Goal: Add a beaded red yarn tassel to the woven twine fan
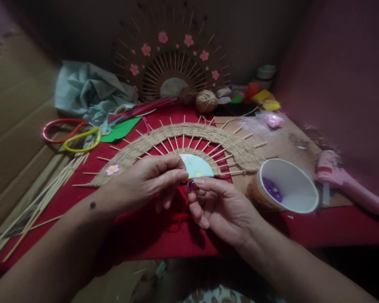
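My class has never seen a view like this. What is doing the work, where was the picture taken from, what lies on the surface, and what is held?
No machine here: these are a person's bare hands, seen in one picture by a camera worn on the head, looking forward and down. The right hand pinches a small purple piece; the left hand is beside it, and whether it grips anything is unclear. On the red cloth lie a woven fan and scissors. A cup holds purple contents.
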A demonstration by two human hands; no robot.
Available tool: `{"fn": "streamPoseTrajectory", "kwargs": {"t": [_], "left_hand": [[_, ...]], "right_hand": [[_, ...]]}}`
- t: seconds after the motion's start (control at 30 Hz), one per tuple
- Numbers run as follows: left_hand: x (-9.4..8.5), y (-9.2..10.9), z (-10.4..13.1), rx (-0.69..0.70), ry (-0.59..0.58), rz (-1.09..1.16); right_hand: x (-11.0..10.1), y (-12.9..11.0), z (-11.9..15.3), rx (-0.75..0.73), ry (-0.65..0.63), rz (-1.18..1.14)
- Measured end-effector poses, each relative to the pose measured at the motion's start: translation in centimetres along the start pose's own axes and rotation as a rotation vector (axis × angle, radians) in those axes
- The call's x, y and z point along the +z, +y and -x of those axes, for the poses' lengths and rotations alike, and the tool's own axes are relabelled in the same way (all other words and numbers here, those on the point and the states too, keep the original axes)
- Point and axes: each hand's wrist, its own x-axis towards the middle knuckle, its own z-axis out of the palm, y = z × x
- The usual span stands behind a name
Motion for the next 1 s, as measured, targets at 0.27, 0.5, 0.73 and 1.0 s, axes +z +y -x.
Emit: {"fn": "streamPoseTrajectory", "kwargs": {"t": [0.27,0.5,0.73,1.0], "left_hand": [[-0.17,0.06,0.18,-0.034,-0.040,0.067],[-0.12,0.23,0.06,0.007,0.002,0.039],[-0.09,0.44,0.16,0.032,0.016,0.038],[-0.13,0.32,0.19,0.052,0.032,0.038]], "right_hand": [[-0.02,-0.05,-0.05,-0.002,-0.017,-0.005],[-0.05,0.06,0.00,-0.009,-0.039,0.000],[-0.12,0.02,-0.02,0.004,-0.035,0.003],[-0.14,-0.08,-0.07,0.035,-0.046,-0.006]]}}
